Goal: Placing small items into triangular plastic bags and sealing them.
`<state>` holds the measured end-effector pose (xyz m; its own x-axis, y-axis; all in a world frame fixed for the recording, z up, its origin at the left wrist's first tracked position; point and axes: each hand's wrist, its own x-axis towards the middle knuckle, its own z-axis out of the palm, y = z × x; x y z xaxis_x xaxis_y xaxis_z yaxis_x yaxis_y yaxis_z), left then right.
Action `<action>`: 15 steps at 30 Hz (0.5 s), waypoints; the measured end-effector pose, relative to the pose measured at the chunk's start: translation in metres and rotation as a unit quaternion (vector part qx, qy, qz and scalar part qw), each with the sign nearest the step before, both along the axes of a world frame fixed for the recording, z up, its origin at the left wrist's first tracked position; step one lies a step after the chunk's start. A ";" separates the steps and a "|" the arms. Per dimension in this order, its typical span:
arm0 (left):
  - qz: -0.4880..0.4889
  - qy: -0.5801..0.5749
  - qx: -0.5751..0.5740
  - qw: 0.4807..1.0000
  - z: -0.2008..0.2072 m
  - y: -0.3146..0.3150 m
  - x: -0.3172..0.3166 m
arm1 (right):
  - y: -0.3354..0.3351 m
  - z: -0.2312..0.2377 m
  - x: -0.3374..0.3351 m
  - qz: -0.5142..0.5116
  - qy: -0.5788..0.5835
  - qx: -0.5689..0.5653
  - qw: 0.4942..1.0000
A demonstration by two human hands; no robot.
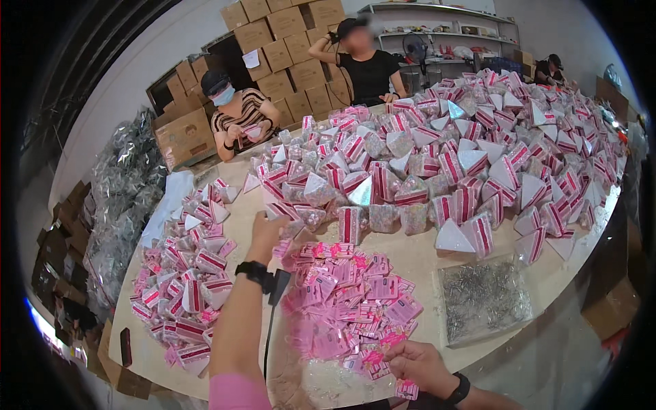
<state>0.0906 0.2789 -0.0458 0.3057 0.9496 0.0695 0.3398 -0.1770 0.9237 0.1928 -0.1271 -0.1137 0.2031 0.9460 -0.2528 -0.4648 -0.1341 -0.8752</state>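
Pink tag point(393, 339) is pinched at the fingertips of the right hand point(420, 363), thumb and fingers pressed together; a second tag is seen just below that hand, and whether it is also gripped cannot be told. Left hand point(268, 234) is stretched well forward and to the left of the right one, fingers at one wedge-shaped piece point(281, 210) of the near edge; whether it is gripped cannot be told, fingertips partly hidden.

Counted: two hands, one black band on each wrist, one loose heap of tags point(342, 294), one clear tray point(492, 337) of metal pins, two heaps of wedges; single tags and wedges are too many and too overlapped to be counted.

Tag heap is spread between the hands, its near end touched or nearly touched by the right hand. Tray is set beyond and to the right of the right hand. Smaller wedge heap point(212, 261) is placed left of the left forearm, partly covered by it; larger heap point(471, 162) is piled beyond both hands. Black cable point(266, 335) is hung beside the left forearm, in front of the tabletop point(420, 266).

Farther out, three co-workers are seen across the table, with stacked cartons point(277, 55) behind.
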 end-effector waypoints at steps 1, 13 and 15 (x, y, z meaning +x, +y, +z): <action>-0.018 -0.086 -0.054 0.995 0.011 -0.014 -0.008 | -0.001 0.000 0.000 -0.006 -0.003 -0.001 1.000; -0.155 -0.601 -0.313 0.719 0.007 -0.175 -0.077 | 0.002 -0.001 -0.002 -0.009 -0.047 0.010 0.999; -0.183 -0.616 -0.354 0.679 0.002 -0.197 -0.077 | 0.001 -0.001 -0.003 -0.012 -0.006 0.038 0.999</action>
<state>0.0139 0.0815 -0.0433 0.6543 0.7545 0.0512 -0.7157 0.5959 0.3644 0.1902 -0.1260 -0.1146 0.2293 0.9570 -0.1780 -0.4564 -0.0558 -0.8880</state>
